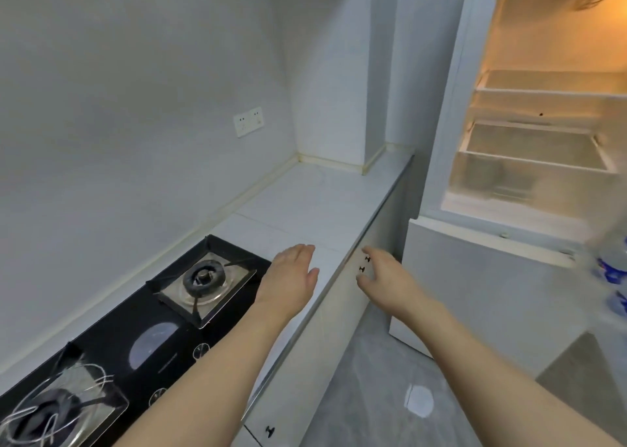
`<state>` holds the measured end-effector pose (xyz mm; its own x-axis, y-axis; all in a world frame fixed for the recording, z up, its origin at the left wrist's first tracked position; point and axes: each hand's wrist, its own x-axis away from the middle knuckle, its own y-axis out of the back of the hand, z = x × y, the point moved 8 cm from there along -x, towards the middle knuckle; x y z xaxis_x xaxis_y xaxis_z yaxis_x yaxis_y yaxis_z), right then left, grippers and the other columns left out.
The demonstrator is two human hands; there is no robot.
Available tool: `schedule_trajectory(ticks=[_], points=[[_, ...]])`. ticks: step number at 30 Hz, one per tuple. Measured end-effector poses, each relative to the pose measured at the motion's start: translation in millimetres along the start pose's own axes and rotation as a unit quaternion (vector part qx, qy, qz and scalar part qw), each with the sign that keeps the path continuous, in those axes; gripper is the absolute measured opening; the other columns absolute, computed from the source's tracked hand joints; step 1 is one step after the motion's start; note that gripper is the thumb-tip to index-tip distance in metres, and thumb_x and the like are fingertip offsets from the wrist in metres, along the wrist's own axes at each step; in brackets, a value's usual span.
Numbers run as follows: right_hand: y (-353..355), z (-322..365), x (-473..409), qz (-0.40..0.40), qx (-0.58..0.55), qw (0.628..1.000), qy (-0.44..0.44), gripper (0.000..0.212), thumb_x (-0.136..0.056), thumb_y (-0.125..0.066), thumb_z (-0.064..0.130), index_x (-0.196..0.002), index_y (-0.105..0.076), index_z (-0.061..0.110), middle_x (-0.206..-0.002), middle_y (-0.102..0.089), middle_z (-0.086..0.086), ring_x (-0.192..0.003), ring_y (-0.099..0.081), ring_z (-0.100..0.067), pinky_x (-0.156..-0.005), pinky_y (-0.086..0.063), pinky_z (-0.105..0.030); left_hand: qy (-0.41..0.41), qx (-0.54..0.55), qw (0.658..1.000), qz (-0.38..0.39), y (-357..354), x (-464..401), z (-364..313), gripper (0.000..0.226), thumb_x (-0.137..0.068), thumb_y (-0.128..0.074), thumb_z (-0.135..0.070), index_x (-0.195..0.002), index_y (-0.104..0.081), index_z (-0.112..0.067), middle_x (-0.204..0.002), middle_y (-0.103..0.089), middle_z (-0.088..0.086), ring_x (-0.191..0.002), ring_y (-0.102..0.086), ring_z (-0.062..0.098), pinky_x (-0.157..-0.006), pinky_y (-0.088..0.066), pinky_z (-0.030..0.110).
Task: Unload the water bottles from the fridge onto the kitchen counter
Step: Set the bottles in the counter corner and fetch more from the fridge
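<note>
The fridge [451,114] stands open at the right, its lit shelves bare in the part I can see. At the right edge, in the open door's rack, blurred water bottles [612,263] with blue labels show partly. The white kitchen counter [305,195] runs from the stove to the fridge. My left hand [294,272] hovers over the counter's front part, fingers straight, holding nothing. My right hand [381,272] hangs in front of the cabinet below the counter edge, fingers relaxed, holding nothing.
A black gas stove [142,314] with two burners fills the counter's left part. A wall socket [248,121] sits above the counter. Cabinet doors with small black knobs [364,264] lie below the counter edge. Grey floor [380,389] spreads between cabinet and fridge.
</note>
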<state>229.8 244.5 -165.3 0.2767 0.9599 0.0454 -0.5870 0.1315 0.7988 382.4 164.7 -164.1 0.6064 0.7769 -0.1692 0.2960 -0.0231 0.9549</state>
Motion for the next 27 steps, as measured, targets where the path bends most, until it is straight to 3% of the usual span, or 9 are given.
schedule_trajectory(ticks=[14, 24, 27], points=[[98.3, -113.2, -78.6, -0.089, -0.003, 0.989, -0.114, 0.056, -0.098, -0.048, 0.026, -0.149, -0.028, 0.014, -0.154, -0.033, -0.004, -0.14, -0.032, -0.02, -0.109, -0.026, -0.026, -0.086, 0.063, 0.994, 0.04, -63.2, -180.0, -66.1, 0.043, -0.103, -0.042, -0.021, -0.145, -0.043, -0.01, -0.145, -0.048, 0.005, -0.132, -0.043, 0.024, -0.107, -0.032, 0.028], [181.5, -218.2, -58.5, -0.152, -0.007, 0.97, -0.192, 0.058, -0.096, -0.049, 0.026, -0.149, -0.029, 0.011, -0.154, -0.031, -0.005, -0.142, -0.029, -0.019, -0.112, -0.023, -0.028, -0.152, 0.1, 0.979, 0.087, -107.6, -240.1, -193.4, 0.048, -0.104, -0.043, -0.026, -0.149, -0.037, -0.012, -0.151, -0.043, 0.004, -0.136, -0.04, 0.02, -0.108, -0.031, 0.027], [209.5, -252.7, -40.7, -0.201, -0.006, 0.952, -0.231, 0.058, -0.094, -0.051, 0.027, -0.147, -0.033, 0.011, -0.151, -0.037, -0.006, -0.138, -0.035, -0.022, -0.111, -0.029, -0.032, -0.181, 0.108, 0.972, 0.104, -121.0, -250.8, -242.0, 0.048, -0.104, -0.044, -0.027, -0.149, -0.038, -0.012, -0.15, -0.043, 0.004, -0.136, -0.04, 0.024, -0.113, -0.032, 0.034]])
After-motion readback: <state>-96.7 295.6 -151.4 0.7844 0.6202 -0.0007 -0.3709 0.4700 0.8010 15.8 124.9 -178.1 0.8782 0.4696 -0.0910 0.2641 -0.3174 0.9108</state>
